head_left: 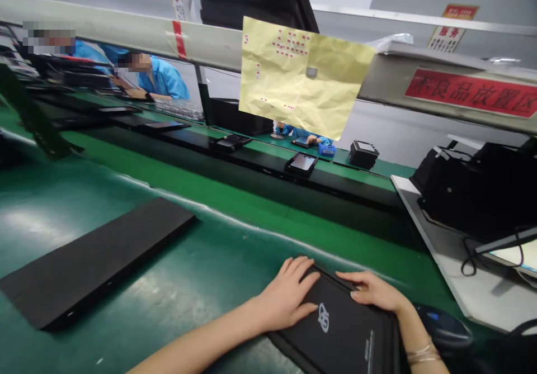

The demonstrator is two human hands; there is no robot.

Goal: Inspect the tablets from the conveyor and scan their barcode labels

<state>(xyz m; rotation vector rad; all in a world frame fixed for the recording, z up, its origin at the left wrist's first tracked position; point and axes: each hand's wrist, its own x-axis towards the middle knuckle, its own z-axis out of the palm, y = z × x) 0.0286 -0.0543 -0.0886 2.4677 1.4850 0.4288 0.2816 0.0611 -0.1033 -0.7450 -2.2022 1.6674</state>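
Observation:
A black tablet (335, 329) with a white logo and small print on its back lies in a dark tray at the lower right of the bench. My left hand (291, 296) rests flat on its upper left part, fingers spread toward the far edge and thumb on the back. At the upper right corner, my right hand (375, 290) grips the edge; its thumb lies on the back and one finger stretches along the far edge, while the other fingers are partly hidden. A long black foam slab (100, 262) lies on the green bench to the left.
Beyond the green bench (176, 296) runs a dark conveyor belt (251, 168) with several devices in trays, including one tray (301, 163). A yellow sheet (302, 77) hangs above. A computer mouse (444, 325) and a white shelf (444, 251) are at right. Blue-sleeved co-workers (168, 77) sit across.

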